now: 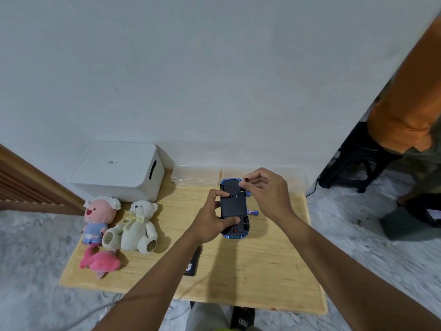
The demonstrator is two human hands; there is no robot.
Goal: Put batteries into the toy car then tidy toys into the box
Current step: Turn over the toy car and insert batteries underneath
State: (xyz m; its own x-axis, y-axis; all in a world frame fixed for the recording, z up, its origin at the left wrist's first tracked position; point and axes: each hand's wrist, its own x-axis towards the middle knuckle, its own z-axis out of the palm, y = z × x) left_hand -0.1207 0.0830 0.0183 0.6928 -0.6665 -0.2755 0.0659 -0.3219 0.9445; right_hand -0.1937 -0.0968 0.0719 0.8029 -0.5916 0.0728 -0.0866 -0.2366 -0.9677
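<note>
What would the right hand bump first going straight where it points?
Probably the toy car: its far end lies beside the right hand, which pinches a small dark part. Depth unclear.

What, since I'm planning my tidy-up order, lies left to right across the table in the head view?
Pink-faced doll → white teddy bear → flat black thing → toy car → blue batteries.
</note>
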